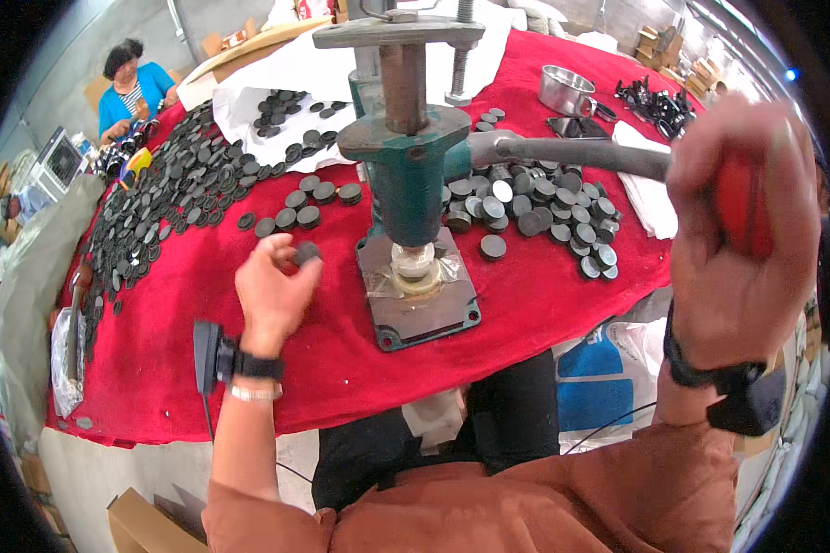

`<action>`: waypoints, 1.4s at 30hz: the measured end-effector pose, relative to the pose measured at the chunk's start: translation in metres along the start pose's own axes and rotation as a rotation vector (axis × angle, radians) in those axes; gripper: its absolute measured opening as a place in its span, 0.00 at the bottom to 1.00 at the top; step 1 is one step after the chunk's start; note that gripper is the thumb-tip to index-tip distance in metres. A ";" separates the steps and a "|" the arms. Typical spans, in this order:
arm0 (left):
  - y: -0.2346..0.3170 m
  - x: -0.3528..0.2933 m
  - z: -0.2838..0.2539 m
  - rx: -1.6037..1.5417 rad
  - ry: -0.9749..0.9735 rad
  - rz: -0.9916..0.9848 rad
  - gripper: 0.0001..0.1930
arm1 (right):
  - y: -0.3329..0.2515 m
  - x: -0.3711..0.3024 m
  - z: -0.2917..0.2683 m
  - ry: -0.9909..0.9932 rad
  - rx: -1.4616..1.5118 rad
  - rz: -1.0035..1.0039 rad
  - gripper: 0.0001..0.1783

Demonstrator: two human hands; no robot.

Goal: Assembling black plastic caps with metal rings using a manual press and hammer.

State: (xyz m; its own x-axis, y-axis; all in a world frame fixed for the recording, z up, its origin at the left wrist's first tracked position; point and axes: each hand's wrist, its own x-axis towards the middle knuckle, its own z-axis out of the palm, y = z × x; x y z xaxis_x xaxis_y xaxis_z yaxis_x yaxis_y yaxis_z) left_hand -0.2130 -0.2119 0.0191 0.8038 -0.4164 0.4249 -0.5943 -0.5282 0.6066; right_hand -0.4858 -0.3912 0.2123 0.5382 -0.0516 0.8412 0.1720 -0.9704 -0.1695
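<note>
On the red-covered desk (332,378), the work looks partway along: the heap of grey-topped discs (529,223) right of the press (410,189) seems done, the wide spread of dark discs (171,198) at left still to do. The left hand (272,293) has its grip closed on one disc (306,254), near the press; the right hand (752,290) wraps its grip around the red handle (745,203). A steel cup (565,90) stands beyond the lever (581,150), which partly blocks that side.

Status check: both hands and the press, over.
Left hand pinching a dark disc. Right hand wrapped around red lever knob. Green lever press between them; loose discs lying on both sides.
</note>
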 end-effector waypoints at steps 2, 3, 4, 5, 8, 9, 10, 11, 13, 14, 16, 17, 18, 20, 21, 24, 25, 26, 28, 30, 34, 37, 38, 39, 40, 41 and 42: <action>0.019 -0.030 -0.004 -0.320 -0.117 0.013 0.27 | 0.028 0.010 0.007 -0.017 -0.052 -0.226 0.15; 0.027 -0.039 -0.003 -0.403 -0.145 0.077 0.29 | 0.034 0.012 0.009 -0.035 -0.126 -0.459 0.25; 0.046 -0.042 -0.003 -0.381 -0.182 0.100 0.30 | 0.028 0.016 -0.001 -0.064 -0.015 -0.429 0.41; 0.058 -0.044 -0.003 -0.343 -0.211 0.111 0.30 | 0.028 0.015 0.001 -0.062 -0.012 -0.430 0.41; 0.067 -0.043 0.003 -0.301 -0.206 0.113 0.32 | 0.030 0.013 0.008 -0.007 -0.002 -0.431 0.38; 0.068 -0.042 0.005 -0.301 -0.190 0.102 0.32 | 0.032 0.014 0.011 -0.001 -0.025 -0.452 0.40; 0.074 -0.041 0.006 -0.266 -0.179 0.110 0.32 | 0.033 0.016 0.010 0.000 -0.058 -0.475 0.42; 0.077 -0.040 0.009 -0.273 -0.179 0.113 0.32 | 0.032 0.015 0.011 -0.003 -0.065 -0.477 0.42; 0.083 -0.039 0.014 -0.321 -0.187 0.081 0.32 | 0.028 0.014 0.012 0.078 -0.156 -0.518 0.27; 0.082 -0.039 0.018 -0.327 -0.187 0.084 0.32 | 0.019 0.011 0.013 0.076 -0.161 -0.520 0.27; 0.082 -0.040 0.025 -0.359 -0.130 0.154 0.30 | -0.009 -0.003 0.012 0.193 0.535 0.304 0.11; 0.081 -0.041 0.025 -0.362 -0.130 0.152 0.30 | -0.013 -0.009 0.014 0.157 0.449 0.265 0.15; 0.080 -0.041 0.026 -0.329 -0.125 0.142 0.32 | -0.022 -0.016 0.023 0.217 0.437 0.266 0.14; 0.064 -0.044 0.017 -0.255 -0.104 0.103 0.34 | -0.034 -0.043 0.049 0.278 0.489 0.258 0.12; 0.060 -0.045 0.016 -0.233 -0.088 0.089 0.34 | -0.031 -0.062 0.055 0.282 0.510 0.245 0.11; 0.066 -0.045 0.020 -0.258 -0.093 0.124 0.32 | 0.005 -0.114 0.053 0.142 0.476 -0.123 0.06; 0.057 -0.045 0.021 -0.263 -0.100 0.134 0.31 | 0.007 -0.128 0.063 0.189 0.492 -0.131 0.05; 0.041 -0.042 0.019 -0.298 -0.115 0.089 0.27 | 0.008 -0.129 0.069 0.193 0.506 -0.135 0.05; 0.005 -0.025 0.011 -0.156 -0.041 0.088 0.20 | 0.008 -0.129 0.080 0.299 0.540 -0.165 0.03; -0.017 0.001 0.020 0.099 0.061 0.159 0.17 | 0.011 -0.128 0.074 0.250 0.515 -0.175 0.03; -0.021 0.040 0.044 0.279 0.081 0.211 0.16 | 0.008 -0.112 0.053 0.133 0.490 -0.148 0.04; -0.023 0.050 0.043 0.466 -0.006 0.209 0.17 | -0.003 -0.082 0.034 -0.040 0.458 -0.126 0.09; -0.025 0.052 0.049 0.491 -0.027 0.207 0.17 | -0.006 -0.074 0.033 -0.025 0.439 -0.058 0.11; -0.030 0.051 0.052 0.522 -0.046 0.202 0.17 | -0.010 -0.068 0.036 0.026 0.474 0.031 0.15; -0.044 0.048 0.044 0.480 -0.005 0.225 0.19 | -0.025 -0.057 0.041 0.114 0.511 0.209 0.18; -0.042 0.045 0.045 0.470 -0.008 0.232 0.19 | -0.029 -0.047 0.040 0.163 0.509 0.275 0.19; -0.041 0.037 0.040 0.272 0.025 0.287 0.21 | -0.029 -0.037 0.033 0.109 0.451 0.294 0.18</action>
State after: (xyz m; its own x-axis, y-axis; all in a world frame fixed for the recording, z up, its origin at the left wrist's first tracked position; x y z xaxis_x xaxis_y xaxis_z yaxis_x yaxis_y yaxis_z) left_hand -0.1600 -0.2355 -0.0168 0.6021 -0.5595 0.5696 -0.7781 -0.5712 0.2615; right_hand -0.4839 -0.3530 0.1695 0.5321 -0.3532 0.7695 0.3764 -0.7154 -0.5887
